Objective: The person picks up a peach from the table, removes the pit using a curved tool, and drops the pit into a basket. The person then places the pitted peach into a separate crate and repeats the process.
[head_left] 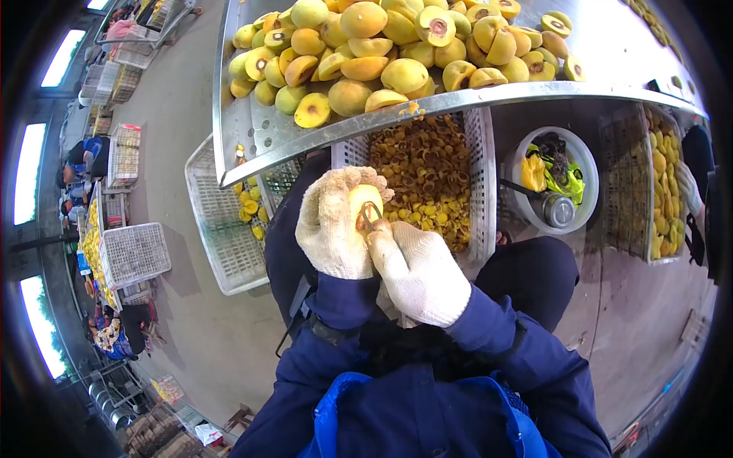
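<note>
1. Clock centred on the hands, btw: a fruit half (365, 195) is held right at the middle, clamped in the gloved left hand (336, 223) with the fingers curled round it
2. A metal loop tool (372, 208) is pinched in the gloved right hand (420, 269), thumb and fingers together on it, and the loop is set at the reddish middle of the cut face; how deep it sits can't be told
3. At 12 o'clock a metal table (603, 53) is loaded with yellow fruit (366, 67), lots of it cut in half
4. Just beyond the hands, about 1 o'clock and partly covered by the table, a crate (482, 175) is filled with brown and yellow scraps (427, 172)
5. Around 9 o'clock another crate (229, 256) is parked on the floor (200, 343)
6. Between 2 and 3, a white bucket (527, 208) is stuffed with bits, a metal flask (560, 211) included
7. Out near 3, a fruit-filled crate (622, 179) is seen, with a co-worker's gloved hand (689, 187) just beside it
</note>
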Available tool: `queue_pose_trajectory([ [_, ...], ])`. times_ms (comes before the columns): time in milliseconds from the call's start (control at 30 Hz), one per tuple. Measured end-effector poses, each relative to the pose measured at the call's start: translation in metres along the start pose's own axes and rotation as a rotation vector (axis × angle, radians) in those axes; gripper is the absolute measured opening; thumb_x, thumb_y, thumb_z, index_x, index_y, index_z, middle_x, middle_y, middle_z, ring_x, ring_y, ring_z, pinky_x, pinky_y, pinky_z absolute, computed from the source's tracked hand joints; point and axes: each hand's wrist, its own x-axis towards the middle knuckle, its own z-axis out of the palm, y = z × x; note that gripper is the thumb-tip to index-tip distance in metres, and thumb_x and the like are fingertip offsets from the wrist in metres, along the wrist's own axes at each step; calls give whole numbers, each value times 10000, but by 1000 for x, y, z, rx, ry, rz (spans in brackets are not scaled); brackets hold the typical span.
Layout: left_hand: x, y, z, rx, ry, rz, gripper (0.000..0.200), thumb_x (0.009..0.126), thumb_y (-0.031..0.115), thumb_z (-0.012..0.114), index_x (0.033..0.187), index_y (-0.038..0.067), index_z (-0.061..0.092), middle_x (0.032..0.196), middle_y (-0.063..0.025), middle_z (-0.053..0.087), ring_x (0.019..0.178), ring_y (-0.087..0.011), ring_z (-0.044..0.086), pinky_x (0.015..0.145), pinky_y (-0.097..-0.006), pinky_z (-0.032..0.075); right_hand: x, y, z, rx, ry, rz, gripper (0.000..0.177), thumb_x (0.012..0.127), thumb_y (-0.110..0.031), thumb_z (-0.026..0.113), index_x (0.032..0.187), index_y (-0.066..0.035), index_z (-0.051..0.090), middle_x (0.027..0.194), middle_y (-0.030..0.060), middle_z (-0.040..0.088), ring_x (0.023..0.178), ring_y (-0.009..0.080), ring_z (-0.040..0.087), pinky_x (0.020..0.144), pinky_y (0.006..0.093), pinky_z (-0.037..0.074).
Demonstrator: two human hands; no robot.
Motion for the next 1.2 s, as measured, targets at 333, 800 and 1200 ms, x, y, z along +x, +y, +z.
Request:
queue_pose_trajectory([
  [333,0,-1,5,-88,4,14,429,1060,357,655,1174,-56,646,1113,-251,709,962,-387,739,819,-528,658,-2,-3,11,-52,177,-39,232,914,-13,629,1121,84,661,803,187,617,587,327,640,466,448,511],
  [800,20,9,-7,-143,-253,-449,480,1055,444,595,1085,-34,632,975,-242,707,838,-350,723,721,-426,632,14,-16,-48,816,-368,766,535,1132,-427,441,918,14,656,479,31,497,334,105,426,345,275,341],
  [1200,36,32,-10,205,-667,-279,372,1001,289,698,1007,-83,705,902,-230,740,808,-318,736,735,-400,617,1,3,-38,1348,-502,822,496,1132,-447,473,911,-20,592,455,4,438,315,124,390,333,288,350],
])
